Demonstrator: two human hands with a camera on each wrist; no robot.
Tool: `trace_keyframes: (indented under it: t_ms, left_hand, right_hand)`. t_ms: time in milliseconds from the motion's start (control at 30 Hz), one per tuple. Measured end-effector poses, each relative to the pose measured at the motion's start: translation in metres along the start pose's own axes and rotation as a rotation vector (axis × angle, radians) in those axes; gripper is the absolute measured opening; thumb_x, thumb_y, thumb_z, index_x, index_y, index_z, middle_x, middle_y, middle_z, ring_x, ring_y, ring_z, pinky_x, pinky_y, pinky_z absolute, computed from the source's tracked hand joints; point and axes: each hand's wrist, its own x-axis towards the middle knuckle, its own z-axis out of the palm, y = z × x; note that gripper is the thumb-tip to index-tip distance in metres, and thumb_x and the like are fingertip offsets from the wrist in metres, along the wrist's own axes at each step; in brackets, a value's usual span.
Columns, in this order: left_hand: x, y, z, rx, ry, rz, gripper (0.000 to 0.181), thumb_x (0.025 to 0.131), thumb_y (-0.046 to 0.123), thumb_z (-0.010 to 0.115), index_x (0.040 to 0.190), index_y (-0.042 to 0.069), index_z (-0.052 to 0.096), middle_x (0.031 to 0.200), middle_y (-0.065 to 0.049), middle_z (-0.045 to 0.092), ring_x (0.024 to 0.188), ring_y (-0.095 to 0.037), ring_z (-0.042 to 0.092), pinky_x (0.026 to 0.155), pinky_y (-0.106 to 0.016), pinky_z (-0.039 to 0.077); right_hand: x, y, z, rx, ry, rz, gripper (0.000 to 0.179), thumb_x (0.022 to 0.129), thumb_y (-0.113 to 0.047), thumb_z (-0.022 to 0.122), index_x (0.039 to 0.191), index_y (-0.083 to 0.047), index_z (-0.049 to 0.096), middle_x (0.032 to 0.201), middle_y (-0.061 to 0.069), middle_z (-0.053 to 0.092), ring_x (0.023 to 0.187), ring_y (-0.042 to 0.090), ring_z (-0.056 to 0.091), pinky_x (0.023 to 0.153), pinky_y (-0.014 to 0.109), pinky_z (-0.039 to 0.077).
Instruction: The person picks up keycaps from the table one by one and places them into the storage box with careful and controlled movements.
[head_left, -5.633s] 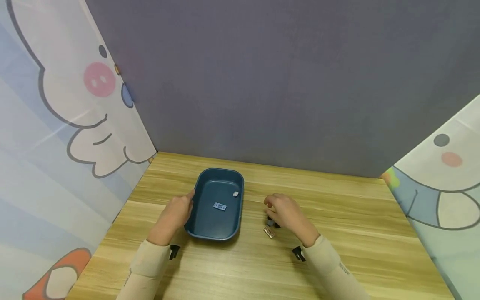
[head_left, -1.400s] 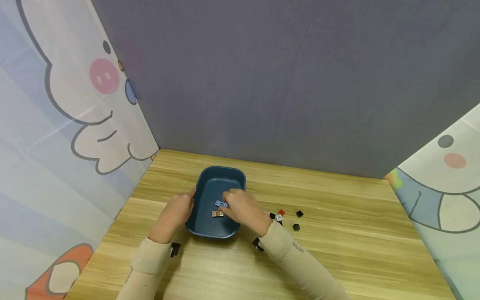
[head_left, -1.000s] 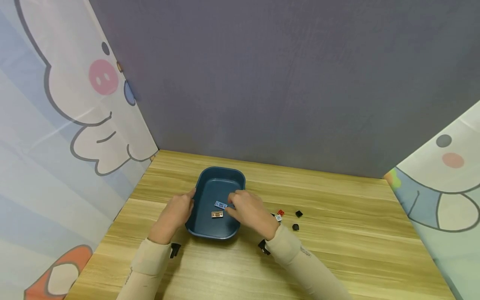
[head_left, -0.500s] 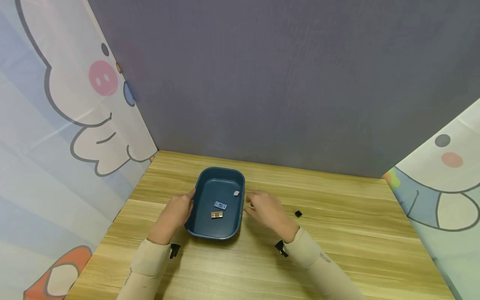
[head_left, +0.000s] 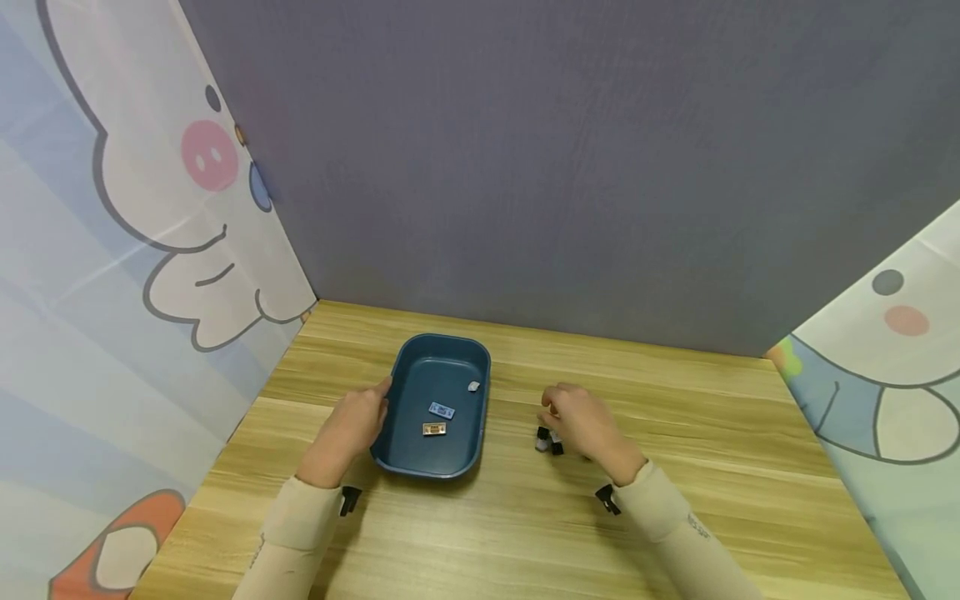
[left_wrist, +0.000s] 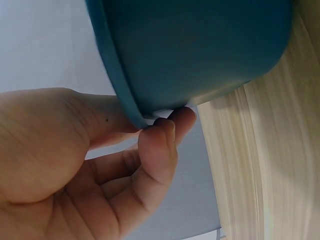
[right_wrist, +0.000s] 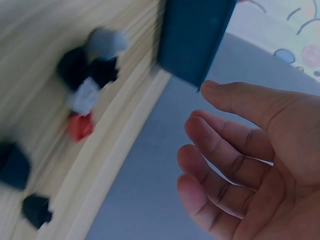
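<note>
A dark blue plastic tray (head_left: pixel 427 458) stands on the table. My left hand (head_left: pixel 347 435) pinches its left rim, and the left wrist view shows the fingers (left_wrist: pixel 159 150) at the rim. Inside lie a light blue printed rectangular piece (head_left: pixel 442 410), a tan printed one (head_left: pixel 434 428) and a small white piece (head_left: pixel 473 386). My right hand (head_left: pixel 588 423) hovers over loose keycap-like pieces, its fingers loosely bent with nothing between them. Below it show black (head_left: pixel 557 448) and grey (head_left: pixel 542 445) pieces; a red piece (right_wrist: pixel 80 127) and a white piece (right_wrist: pixel 86 96) appear in the right wrist view.
Two more black pieces (right_wrist: pixel 36 210) lie apart from the cluster. The wooden table (head_left: pixel 675 500) ends at a grey panel (head_left: pixel 525 167) behind. Cartoon-printed cloths (head_left: pixel 127 292) hang at both sides.
The tan piece has gone from the table into the tray. My right hand has since left the tray and moved right over the loose pieces. My left hand has stayed at the rim.
</note>
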Motion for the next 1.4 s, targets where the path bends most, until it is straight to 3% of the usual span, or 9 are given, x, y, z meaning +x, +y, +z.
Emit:
trace_keyframes:
  t_ms: [267, 533, 867, 1167, 1400]
  left_hand:
    - [0.001, 0.001, 0.000, 0.000, 0.001, 0.008, 0.041, 0.096, -0.001, 0.060, 0.135, -0.011, 0.055, 0.105, -0.031, 0.068, 0.082, -0.041, 0.069, 0.068, -0.048, 0.057]
    - [0.002, 0.000, 0.000, 0.001, 0.001, -0.011, 0.042, 0.097, 0.000, 0.059, 0.137, -0.010, 0.054, 0.108, -0.031, 0.067, 0.083, -0.041, 0.069, 0.068, -0.048, 0.057]
    - [0.003, 0.001, 0.001, -0.004, -0.005, -0.014, 0.041, 0.097, 0.000, 0.060, 0.137, -0.010, 0.055, 0.108, -0.031, 0.068, 0.083, -0.040, 0.069, 0.068, -0.048, 0.057]
    - [0.003, 0.001, 0.002, -0.011, -0.012, -0.017, 0.042, 0.097, 0.001, 0.060, 0.137, -0.009, 0.055, 0.108, -0.030, 0.068, 0.081, -0.040, 0.069, 0.067, -0.047, 0.056]
    - [0.002, 0.000, 0.002, -0.008, -0.014, -0.016, 0.041, 0.097, 0.001, 0.060, 0.137, -0.010, 0.055, 0.109, -0.030, 0.067, 0.083, -0.039, 0.069, 0.068, -0.047, 0.057]
  right_hand:
    - [-0.012, 0.024, 0.003, -0.014, 0.006, -0.011, 0.011, 0.088, -0.014, 0.079, 0.095, -0.009, 0.072, 0.082, 0.000, 0.062, 0.068, 0.014, 0.059, 0.053, 0.027, 0.049]
    - [-0.018, 0.033, 0.012, -0.025, -0.028, -0.032, 0.015, 0.085, -0.006, 0.079, 0.097, -0.010, 0.072, 0.083, -0.001, 0.062, 0.071, 0.015, 0.061, 0.054, 0.029, 0.051]
    - [-0.023, 0.043, 0.029, -0.004, -0.029, -0.135, 0.015, 0.084, -0.001, 0.077, 0.095, -0.010, 0.072, 0.085, 0.000, 0.064, 0.074, 0.016, 0.063, 0.061, 0.027, 0.052]
    - [-0.023, 0.042, 0.033, 0.005, -0.048, -0.082, 0.016, 0.085, -0.003, 0.076, 0.095, -0.013, 0.071, 0.086, -0.002, 0.064, 0.078, 0.017, 0.063, 0.064, 0.032, 0.053]
    - [-0.023, 0.043, 0.035, 0.010, -0.030, -0.094, 0.016, 0.083, 0.000, 0.077, 0.093, -0.011, 0.070, 0.084, -0.001, 0.063, 0.075, 0.016, 0.062, 0.062, 0.029, 0.052]
